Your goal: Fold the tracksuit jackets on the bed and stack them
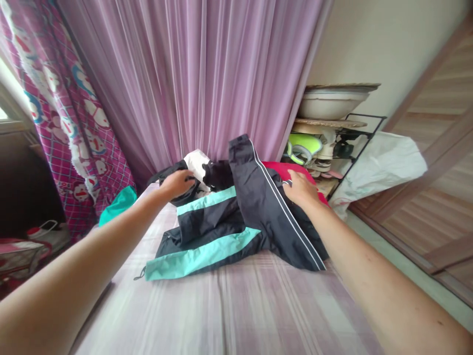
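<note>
A black jacket (209,217) with mint-green panels lies sideways on the bed. A dark sleeve (254,182) with two white lines crosses it, its cuff end raised toward the curtain. My left hand (179,183) is over dark cloth at the jacket's far left side, fingers bent and apart; any contact beneath them is hidden. At the far right side, my right hand (301,188) has its fingers closed on dark, white-edged fabric of the jacket. A drawstring loop (139,273) sticks out at the near left corner.
Behind the jacket lie white cloth (195,161), black cloth (218,175) and red cloth (284,170). Teal fabric (118,203) sits at left. Purple curtains (207,74) hang behind the bed (229,315). A rack (364,143) with basins (332,103) and a white bag (384,160) stand right.
</note>
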Tool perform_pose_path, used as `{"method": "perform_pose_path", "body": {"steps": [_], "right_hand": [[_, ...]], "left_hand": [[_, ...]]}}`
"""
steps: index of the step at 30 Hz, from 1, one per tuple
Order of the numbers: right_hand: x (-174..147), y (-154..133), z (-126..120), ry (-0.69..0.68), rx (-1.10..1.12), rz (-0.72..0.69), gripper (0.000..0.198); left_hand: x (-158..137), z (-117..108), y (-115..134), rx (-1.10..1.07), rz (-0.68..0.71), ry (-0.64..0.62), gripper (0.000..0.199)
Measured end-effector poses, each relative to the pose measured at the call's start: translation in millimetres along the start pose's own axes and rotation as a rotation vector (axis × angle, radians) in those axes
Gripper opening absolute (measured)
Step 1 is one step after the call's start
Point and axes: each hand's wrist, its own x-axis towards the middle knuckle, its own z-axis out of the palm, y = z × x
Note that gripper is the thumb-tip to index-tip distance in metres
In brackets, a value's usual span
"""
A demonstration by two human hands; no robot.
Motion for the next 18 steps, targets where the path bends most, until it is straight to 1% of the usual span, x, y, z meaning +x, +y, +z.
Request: {"method": "perform_pose_path", "body": {"steps": [1, 2, 4, 5, 7, 9, 10, 11, 12, 14, 16, 18], "right_hand": [[-9, 5, 3, -0.017, 0.005, -0.01, 0.052], [-20, 12, 6, -0.05, 0.009, -0.022, 0.048], [-43, 25, 11, -0.127, 0.004, -0.045, 0.044], [-54, 31, 14, -0.16, -0.011, -0.048, 0.046], [-76, 40, 21, -0.215, -0.06, -0.043, 0.051], [-93, 44, 29, -0.268, -0.104, -0.04, 0.048], [-98, 44, 32, -0.288, -0.113, -0.046, 0.042], [-102, 44, 34, -0.301, -0.104, -0.058, 0.036], [-103, 44, 36, -0.305, -0.079, -0.071, 0.031], [-100, 46, 32, -0.287, 0.006, -0.075, 0.028], [-93, 53, 20, -0.242, 0.117, -0.055, 0.03], [-85, 69, 2, -0.202, 0.258, -0.037, 0.032]], "left_hand": [[-18, 15, -10, 0.02, -0.007, -0.057, 0.042], [-35, 27, -20, 0.039, -0.024, -0.103, 0.041], [-63, 47, -40, 0.081, -0.085, -0.178, 0.045], [-73, 54, -49, 0.111, -0.124, -0.229, 0.05], [-86, 63, -61, 0.147, -0.173, -0.336, 0.061], [-92, 70, -65, 0.138, -0.165, -0.413, 0.066], [-93, 73, -64, 0.104, -0.15, -0.409, 0.065], [-93, 76, -62, 0.062, -0.138, -0.377, 0.06], [-94, 79, -59, 0.018, -0.132, -0.329, 0.053], [-93, 82, -54, -0.056, -0.139, -0.215, 0.04], [-88, 78, -54, -0.086, -0.163, -0.128, 0.035], [-77, 65, -62, -0.087, -0.199, -0.064, 0.037]]}}
